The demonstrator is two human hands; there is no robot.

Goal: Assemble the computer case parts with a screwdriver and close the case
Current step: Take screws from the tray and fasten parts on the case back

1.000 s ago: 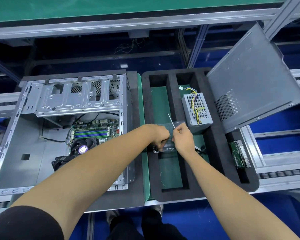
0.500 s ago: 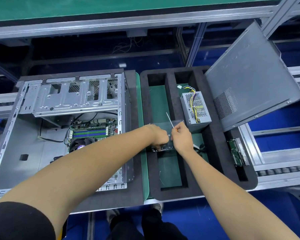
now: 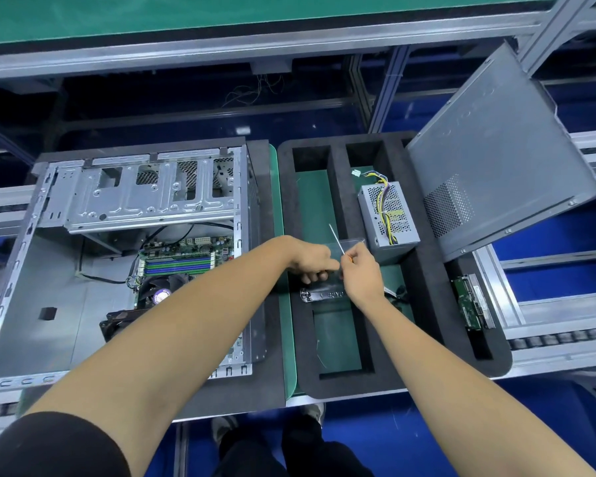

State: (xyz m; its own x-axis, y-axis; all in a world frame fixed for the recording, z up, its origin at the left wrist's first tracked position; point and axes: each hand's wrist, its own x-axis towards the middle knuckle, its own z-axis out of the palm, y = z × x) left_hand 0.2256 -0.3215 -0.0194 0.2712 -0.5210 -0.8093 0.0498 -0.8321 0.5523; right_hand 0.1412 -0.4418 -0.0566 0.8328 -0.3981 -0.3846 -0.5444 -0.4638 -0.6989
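The open computer case point(image 3: 49, 270) lies on its side at the left, with the motherboard point(image 3: 183, 259) and a CPU fan point(image 3: 160, 294) showing inside. Over the black foam tray point(image 3: 424, 297) both hands meet above a clear plastic box point(image 3: 324, 294). My left hand point(image 3: 310, 259) reaches into the box with curled fingers; what it holds is hidden. My right hand point(image 3: 362, 273) grips a screwdriver point(image 3: 336, 241), whose thin shaft points up and away. The grey side panel point(image 3: 496, 160) leans tilted at the tray's right.
A metal power supply point(image 3: 389, 218) with yellow wires stands in the tray behind the hands. A hard drive point(image 3: 472, 301) sits in the right slot. Conveyor rails point(image 3: 565, 335) run on both sides, and an aluminium frame point(image 3: 255, 39) crosses above.
The camera view has shifted slightly. Both hands stay at the clear box, the right hand's screwdriver shaft barely moved.
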